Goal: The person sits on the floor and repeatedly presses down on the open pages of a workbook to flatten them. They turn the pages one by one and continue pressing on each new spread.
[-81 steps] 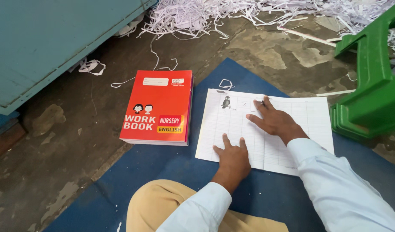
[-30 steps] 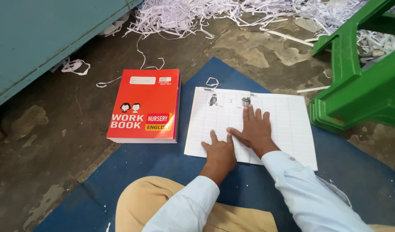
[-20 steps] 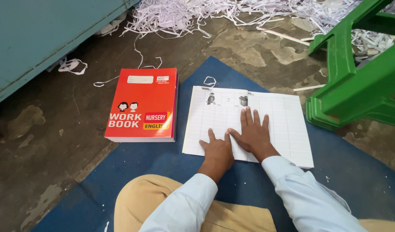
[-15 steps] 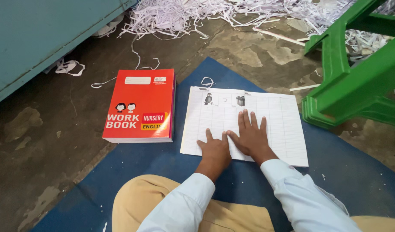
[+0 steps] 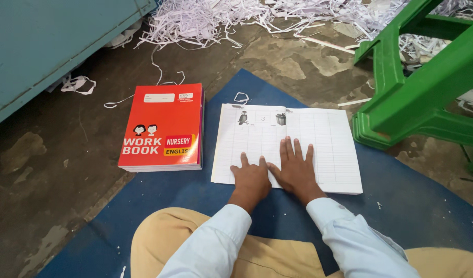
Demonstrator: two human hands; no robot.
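Both hands now lie flat and open, side by side, at the near edge of the open ruled booklet [image 5: 288,144] on the blue mat [image 5: 401,206]. The right hand [image 5: 295,170] has drawn back from the page's far part to beside the left hand [image 5: 252,177], apparently pressing the fold flat.

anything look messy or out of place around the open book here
Yes. Shredded white paper strips lie heaped across the bare floor beyond the blue mat, with stray loops near the red workbook stack. The concrete floor is stained and patchy. The open workbook lies flat under both hands, left and right.
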